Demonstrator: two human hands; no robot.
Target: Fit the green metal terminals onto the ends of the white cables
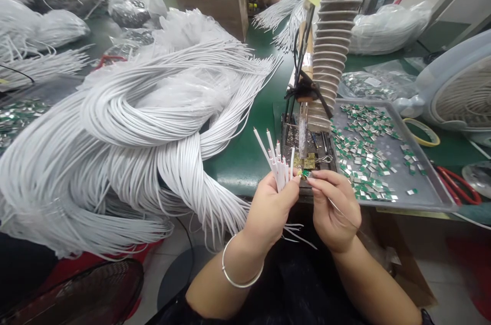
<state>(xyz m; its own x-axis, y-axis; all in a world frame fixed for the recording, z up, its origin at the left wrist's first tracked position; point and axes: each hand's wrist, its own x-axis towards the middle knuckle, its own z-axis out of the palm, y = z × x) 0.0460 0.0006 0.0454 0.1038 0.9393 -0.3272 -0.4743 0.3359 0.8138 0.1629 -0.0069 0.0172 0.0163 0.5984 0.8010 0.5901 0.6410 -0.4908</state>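
L hand (270, 210) grips wht cable bunch (281, 171), near ctr; cut ends point far & up, fanned a bit L, long axis near-to-far. R hand (337, 210) pinches sm. green board (306, 174) w/ thumb & fingertips, just R of L thumb, below soldering iron (303, 128); can't tell if touching. Iron's approx. vert., tip down. Parts tray (431, 194) to R, cable pile (184, 161) to L.

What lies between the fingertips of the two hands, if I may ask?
In the head view, a small green board lies between the left hand and right hand, by the soldering iron tip.
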